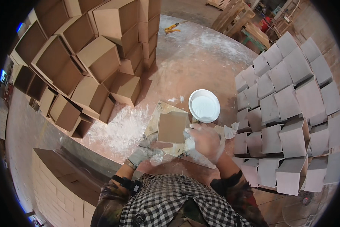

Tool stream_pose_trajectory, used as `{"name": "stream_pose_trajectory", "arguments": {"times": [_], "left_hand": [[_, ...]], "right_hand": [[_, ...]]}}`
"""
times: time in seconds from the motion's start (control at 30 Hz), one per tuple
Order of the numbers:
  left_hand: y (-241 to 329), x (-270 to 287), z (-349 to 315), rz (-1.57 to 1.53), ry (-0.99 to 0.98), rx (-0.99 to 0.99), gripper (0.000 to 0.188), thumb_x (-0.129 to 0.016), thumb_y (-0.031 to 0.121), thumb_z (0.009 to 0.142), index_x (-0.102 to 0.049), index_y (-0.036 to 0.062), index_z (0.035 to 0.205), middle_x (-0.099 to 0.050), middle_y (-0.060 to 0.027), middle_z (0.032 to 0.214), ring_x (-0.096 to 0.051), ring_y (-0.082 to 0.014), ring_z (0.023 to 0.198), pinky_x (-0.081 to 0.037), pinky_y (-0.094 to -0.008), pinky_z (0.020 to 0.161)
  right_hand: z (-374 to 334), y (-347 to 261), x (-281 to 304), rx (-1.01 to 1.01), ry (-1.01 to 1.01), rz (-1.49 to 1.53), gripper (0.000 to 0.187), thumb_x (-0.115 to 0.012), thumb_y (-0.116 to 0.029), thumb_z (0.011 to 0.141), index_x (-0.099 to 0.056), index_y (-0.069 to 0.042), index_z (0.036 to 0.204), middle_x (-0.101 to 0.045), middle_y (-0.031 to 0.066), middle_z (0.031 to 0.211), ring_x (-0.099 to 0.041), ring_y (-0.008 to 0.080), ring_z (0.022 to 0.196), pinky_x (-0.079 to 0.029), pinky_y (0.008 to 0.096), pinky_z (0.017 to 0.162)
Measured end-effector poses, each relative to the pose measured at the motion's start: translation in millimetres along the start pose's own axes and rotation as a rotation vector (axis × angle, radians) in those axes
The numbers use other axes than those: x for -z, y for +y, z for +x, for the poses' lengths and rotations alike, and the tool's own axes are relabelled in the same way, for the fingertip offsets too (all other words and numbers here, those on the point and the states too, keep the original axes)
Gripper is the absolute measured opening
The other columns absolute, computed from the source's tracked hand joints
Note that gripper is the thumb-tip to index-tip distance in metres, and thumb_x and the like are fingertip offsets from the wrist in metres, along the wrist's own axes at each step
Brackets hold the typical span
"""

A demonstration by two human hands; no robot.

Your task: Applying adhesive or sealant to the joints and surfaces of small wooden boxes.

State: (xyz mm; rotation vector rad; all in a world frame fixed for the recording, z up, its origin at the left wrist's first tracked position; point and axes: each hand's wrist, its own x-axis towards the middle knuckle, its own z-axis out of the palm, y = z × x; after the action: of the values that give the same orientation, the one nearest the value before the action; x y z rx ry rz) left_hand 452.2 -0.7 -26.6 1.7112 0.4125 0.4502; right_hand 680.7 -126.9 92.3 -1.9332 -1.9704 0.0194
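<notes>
An open-topped brown cardboard box (172, 128) rests on a stained, pale board (155, 115) in front of me. My left hand (145, 149), in a greyish glove, grips the box at its lower left corner; some of its fingers are blurred. At the box's right side is my right hand (206, 140), smeared by motion, with white on its fingertips. Whether it holds anything cannot be made out. Just beyond that hand stands a round white tub (204, 106) with white stuff inside. A crumpled whitish scrap (231, 130) lies to the right of the board.
Brown boxes (98, 56) are stacked high at the left, and white-coated boxes (287, 102) at the right. A yellow caulking gun (172, 28) lies on the white-smeared table (200, 49) at the far side. Flat cardboard (60, 181) stands at the lower left.
</notes>
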Motion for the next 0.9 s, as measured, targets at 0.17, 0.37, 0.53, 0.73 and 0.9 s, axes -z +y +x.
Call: {"name": "stream_pose_trajectory", "arguments": {"times": [0.17,0.37,0.53,0.73,0.9], "left_hand": [[-21.5,-17.5,14.1,0.149,-0.035,0.144,0.056,-0.071,0.027,0.077,-0.048,0.0043,0.122,-0.055,-0.0085,0.118,-0.048,-0.0204,0.113,-0.039,-0.0366,0.095],[-56.9,-32.1,5.0,-0.141,0.076,0.126,0.05,-0.07,0.032,0.077,-0.054,0.0089,0.119,-0.057,-0.0063,0.118,-0.051,-0.0224,0.11,-0.033,-0.0333,0.098],[-54.9,-32.5,13.9,0.426,-0.082,0.298,0.048,-0.068,0.032,0.078,-0.055,0.009,0.118,-0.057,-0.006,0.118,-0.05,-0.0214,0.111,-0.032,-0.0339,0.1],[-83.2,-41.0,7.8,0.232,0.107,0.146,0.048,-0.068,0.033,0.078,-0.055,0.0085,0.117,-0.056,-0.0067,0.118,-0.05,-0.0217,0.112,-0.033,-0.0341,0.101],[-77.0,-38.8,4.9,-0.745,0.122,0.248,0.048,-0.07,0.031,0.076,-0.055,0.0079,0.116,-0.056,-0.0071,0.117,-0.051,-0.0216,0.11,-0.038,-0.0335,0.098]], "right_hand": [[56.0,-20.5,-22.4,0.068,-0.459,-0.527,0.022,-0.057,-0.008,0.069,-0.062,-0.004,0.09,-0.061,0.0112,0.088,-0.059,0.0264,0.077,-0.047,0.037,0.064],[9.3,-55.3,-43.8,0.236,-0.386,-0.533,0.014,-0.054,-0.008,0.071,-0.058,-0.002,0.084,-0.054,0.013,0.073,-0.056,0.0279,0.067,-0.045,0.0369,0.056],[53.1,-5.4,-49.7,0.023,-0.226,-0.5,0.013,-0.053,-0.009,0.072,-0.057,-0.003,0.083,-0.054,0.0132,0.073,-0.056,0.0276,0.071,-0.045,0.0397,0.059],[17.7,-36.6,-59.8,-0.011,-0.347,-0.526,0.015,-0.054,-0.01,0.072,-0.058,-0.003,0.084,-0.057,0.0121,0.078,-0.056,0.0268,0.074,-0.044,0.0385,0.06],[29.8,-30.3,-49.7,0.028,-0.251,-0.533,0.015,-0.055,-0.013,0.069,-0.059,-0.005,0.081,-0.059,0.0109,0.085,-0.055,0.0249,0.074,-0.043,0.0383,0.063]]}}
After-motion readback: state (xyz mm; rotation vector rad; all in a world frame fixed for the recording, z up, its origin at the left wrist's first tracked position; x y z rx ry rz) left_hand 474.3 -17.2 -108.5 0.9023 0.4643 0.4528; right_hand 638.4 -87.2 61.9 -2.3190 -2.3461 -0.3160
